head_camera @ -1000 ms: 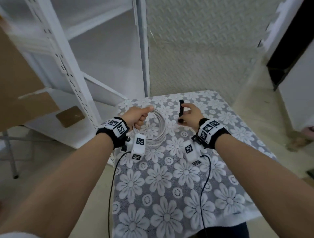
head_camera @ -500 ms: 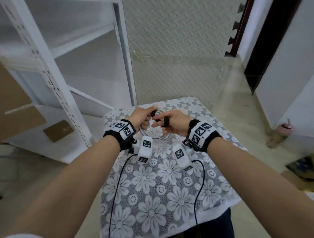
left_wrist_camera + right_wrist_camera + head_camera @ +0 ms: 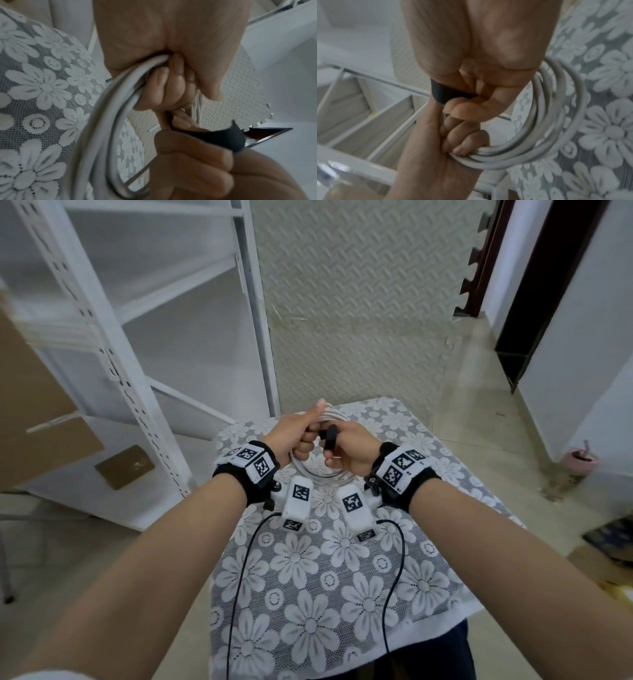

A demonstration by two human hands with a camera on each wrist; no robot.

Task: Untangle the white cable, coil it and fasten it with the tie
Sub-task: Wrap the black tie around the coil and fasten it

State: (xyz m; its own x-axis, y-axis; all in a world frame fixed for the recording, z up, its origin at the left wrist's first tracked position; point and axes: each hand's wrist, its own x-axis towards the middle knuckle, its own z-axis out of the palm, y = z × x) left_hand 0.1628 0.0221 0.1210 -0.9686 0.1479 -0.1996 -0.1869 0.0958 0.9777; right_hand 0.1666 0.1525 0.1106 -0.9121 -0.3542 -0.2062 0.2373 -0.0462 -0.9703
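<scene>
Item: white round-sheathed cable, wound into a hoop of several turns. Held above the grey cloth with white lace flowers. The left hand grips the gathered turns in a fist, fingers curled round them and thumb raised; the hoop hangs down and away from those fingers.

Item: short black flat fabric tie. Pinched in the curled fingers of the right hand, directly beside the left fist, knuckles almost touching. In the wrist views its strip runs crosswise to the bundled strands, so the tie lies on the thumb side of the left grip.

Judgement: coiling looks finished; fastening not yet done. The right hand is nearer the tie and must pass it round the bundle just beside the left fingers.
</scene>
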